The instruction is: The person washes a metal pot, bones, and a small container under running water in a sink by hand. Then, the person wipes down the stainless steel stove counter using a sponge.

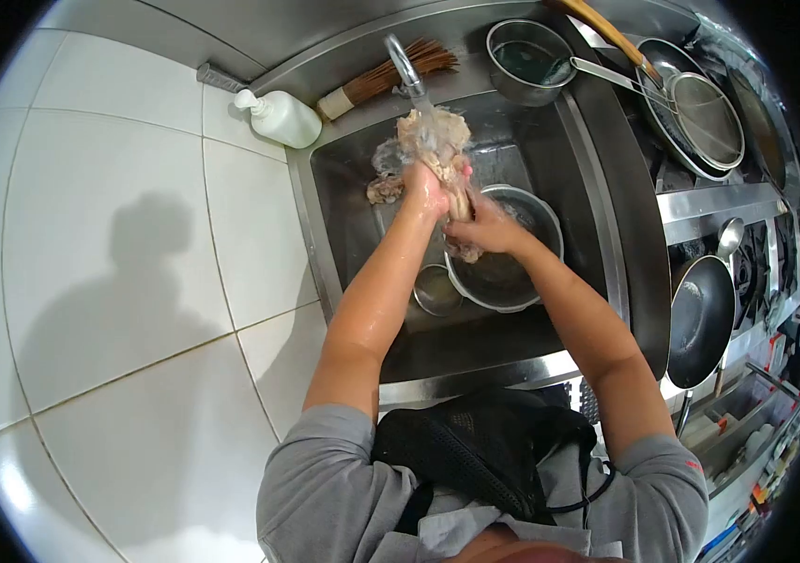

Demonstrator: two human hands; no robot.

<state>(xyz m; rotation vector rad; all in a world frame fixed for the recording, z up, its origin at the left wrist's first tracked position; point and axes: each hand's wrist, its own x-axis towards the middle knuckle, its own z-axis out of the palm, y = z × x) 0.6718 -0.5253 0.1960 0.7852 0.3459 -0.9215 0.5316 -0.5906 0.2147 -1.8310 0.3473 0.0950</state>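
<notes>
Water runs from the faucet (403, 64) onto a long, lumpy piece of pale raw meat (434, 131) over the sink (348, 206). My left hand (426, 190) is wrapped round the meat just below the stream. My right hand (491, 226) grips its lower part, with some of the meat showing under the fingers. Below my right hand stands a round metal pot (556, 246) in the basin. A small metal bowl (437, 291) sits to the pot's left. Another brownish lump of meat (384, 190) lies at the basin's left side, beside something clear like plastic.
Behind the basin are a white pump bottle (285, 118), a stick brush (390, 77) and a saucepan (524, 89) with liquid. On the right, a strainer (708, 117) rests over a pan, and a black frying pan (703, 321) stands by the stove. White tiled counter (118, 178) stretches left.
</notes>
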